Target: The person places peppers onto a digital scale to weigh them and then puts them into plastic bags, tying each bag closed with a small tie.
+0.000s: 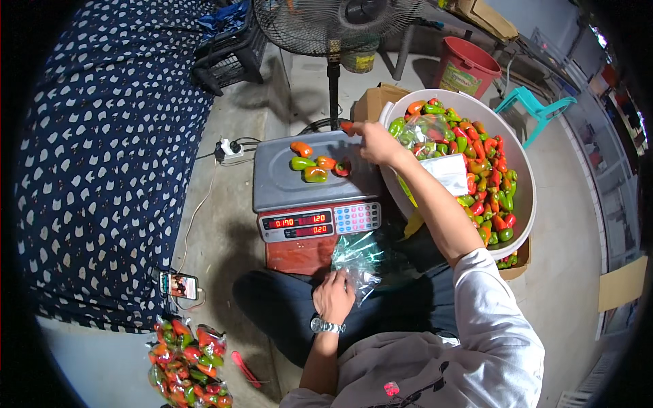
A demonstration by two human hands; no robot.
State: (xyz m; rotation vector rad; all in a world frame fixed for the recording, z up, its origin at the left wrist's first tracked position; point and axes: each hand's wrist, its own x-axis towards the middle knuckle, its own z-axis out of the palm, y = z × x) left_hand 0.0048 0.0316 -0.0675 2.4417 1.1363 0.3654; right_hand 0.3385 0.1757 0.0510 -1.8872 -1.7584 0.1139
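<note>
My right hand (376, 143) reaches over the far right corner of a digital price scale (301, 239), its fingers around a small red pepper (347, 126). Several red, orange and green peppers (316, 175) lie loose on the scale's grey platter (275, 188). Red digits glow on the scale's display, beside a keypad. Over my lap, my left hand (334, 298), with a metal watch at the wrist, holds the edge of a clear plastic bag (357, 260). To the right stands a large white tub (528, 204) heaped with peppers (490, 173).
Clear plastic (421, 132) and a white packet (446, 174) rest on the tub's peppers. Bagged peppers (189, 362) and a pink-handled tool (245, 368) lie lower left. A phone (178, 285) is plugged in nearby. Behind the scale stand a pedestal fan (333, 76) and a red bucket (467, 66).
</note>
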